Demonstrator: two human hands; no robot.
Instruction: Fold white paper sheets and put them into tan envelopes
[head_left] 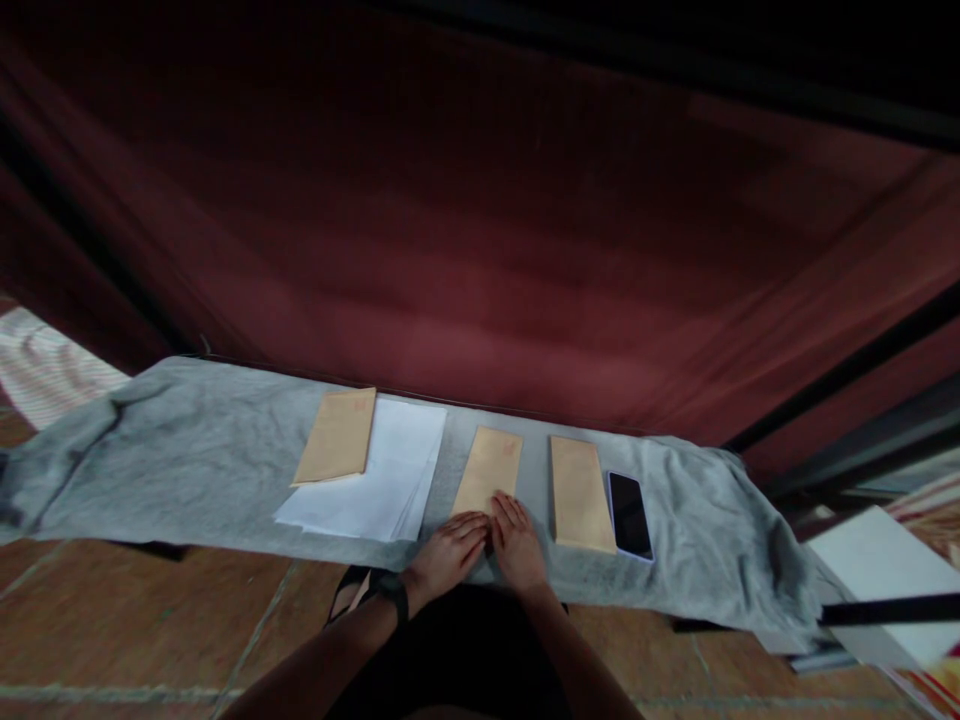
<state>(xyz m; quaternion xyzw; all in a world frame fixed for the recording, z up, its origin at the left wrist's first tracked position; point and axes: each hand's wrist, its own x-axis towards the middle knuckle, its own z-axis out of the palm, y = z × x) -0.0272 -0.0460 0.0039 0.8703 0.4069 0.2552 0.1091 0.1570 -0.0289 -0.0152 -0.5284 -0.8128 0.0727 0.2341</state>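
Observation:
A brown paper envelope (489, 463) lies flat on the grey cloth in front of me, its near end under my hands. My left hand (452, 550) rests on its lower left part with the fingers stretched out and lying flat. Beside it, my right hand (517, 543) presses flat on the lower right part, fingers slightly apart. The fingertips of both hands nearly meet, and neither hand grips anything. The envelope's near edge is hidden beneath them.
Left of my hands, more brown envelopes (337, 435) lie on several white paper sheets (401, 460). To the right are another brown envelope (580, 495) and a dark-screened phone (630, 515). Grey cloth (195, 450) covers the narrow surface; a red fabric wall (450, 250) rises behind it.

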